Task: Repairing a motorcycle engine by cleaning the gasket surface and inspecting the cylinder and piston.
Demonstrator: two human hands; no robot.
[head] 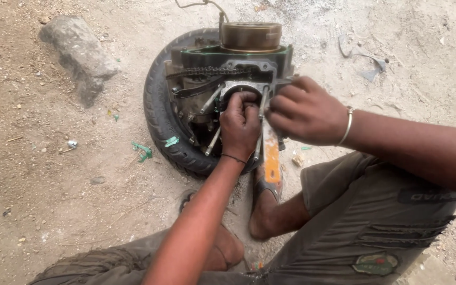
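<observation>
1. The engine [228, 79] lies on a tyre [157, 113] on the dirt, stripped: no cylinder sits on the studs [211, 99], and the chain [207, 70] is bare. I judge the job to be mid-way, with the top end open and the round bore mouth under the fingers being worked on.
2. The left hand [240, 125] is at the front of the engine, fingers curled and pressed together at the bore mouth; what they pinch I cannot tell.
3. The right hand [304, 110] is just right of it, fingers bent down onto the engine's front right corner, gripping something hidden.
4. The engine's long axis runs from the rotor [250, 36] at the far side toward the person; the studs point toward the person and a little left.
5. An orange-handled tool [271, 158] lies just in front of the engine, its length pointing at the person.
</observation>
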